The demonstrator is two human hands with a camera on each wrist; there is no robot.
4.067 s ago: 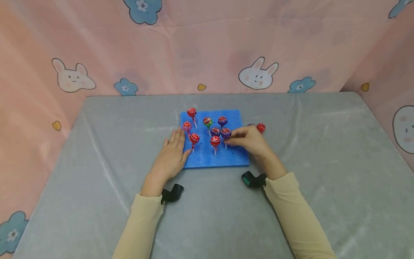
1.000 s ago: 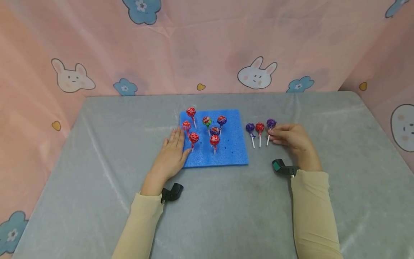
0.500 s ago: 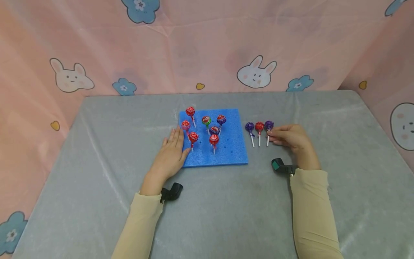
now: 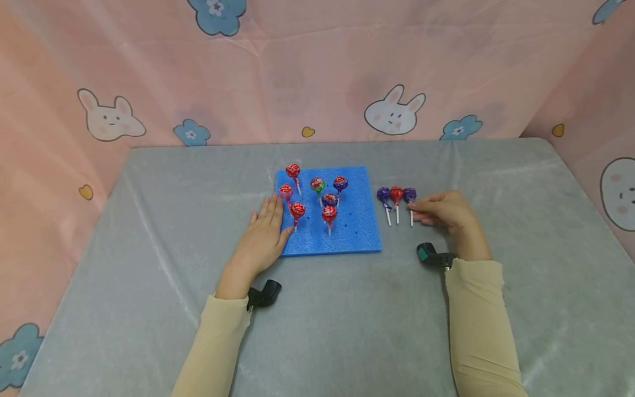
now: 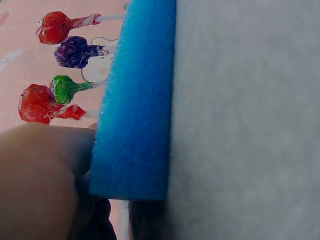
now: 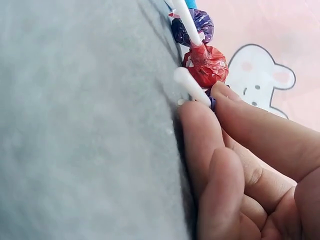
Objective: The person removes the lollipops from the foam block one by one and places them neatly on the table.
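My left hand (image 4: 259, 234) lies flat with straight fingers along the left edge of a blue foam board (image 4: 359, 231), its thumb at the near left corner. Between thumb and fingers of my right hand (image 4: 443, 209), a purple lollipop (image 4: 409, 195) is pinched by the stick, low over the table. It sits right beside a red lollipop (image 4: 396, 193), and another purple lollipop (image 4: 383, 194) lies left of that. In the right wrist view the white stick (image 6: 192, 86) pokes out past the fingertips, while the pinched candy is mostly hidden.
Several wrapped lollipops stand upright in the board, among them a green one (image 4: 317, 184), a front red one (image 4: 329, 214) and a back purple one (image 4: 340, 183). Small holes show in the board's right part. A grey cloth (image 4: 327, 331) covers the table; a pink curtain (image 4: 307, 71) hangs behind.
The purple lollipop came out of the board in my right hand and over to the row on the right. Lately it shifted slightly left, closer to the red one. The left hand stayed put.
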